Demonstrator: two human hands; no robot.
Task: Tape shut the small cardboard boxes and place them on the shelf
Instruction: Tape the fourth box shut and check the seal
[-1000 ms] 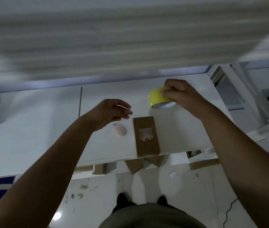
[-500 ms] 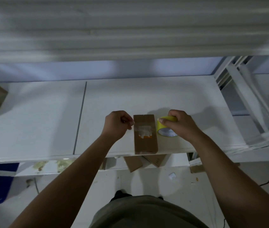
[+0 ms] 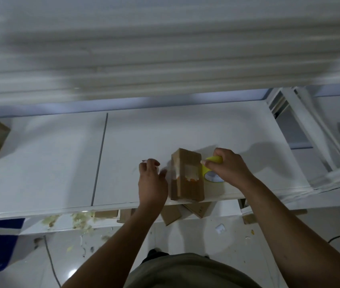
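Your small cardboard box (image 3: 186, 183) sits at the very front edge of the tabletop (image 3: 185, 129), right of the seam, and neither hand pins it down. Pull the tape sideways and I judge the box could skid or tip off the edge onto the floor (image 3: 196, 235). A slack strip could also crease or stick to itself before it lands across the flaps.

Your right hand (image 3: 229, 169) is wrapped around the yellow tape roll (image 3: 211, 176), held just beside the box's right side. Your left hand (image 3: 152, 183) is at the box's left side, fingers curled and thumb reaching toward the cardboard. A pale blurred smear between them may be the tape's free end, but I cannot tell whether you're pinching it.
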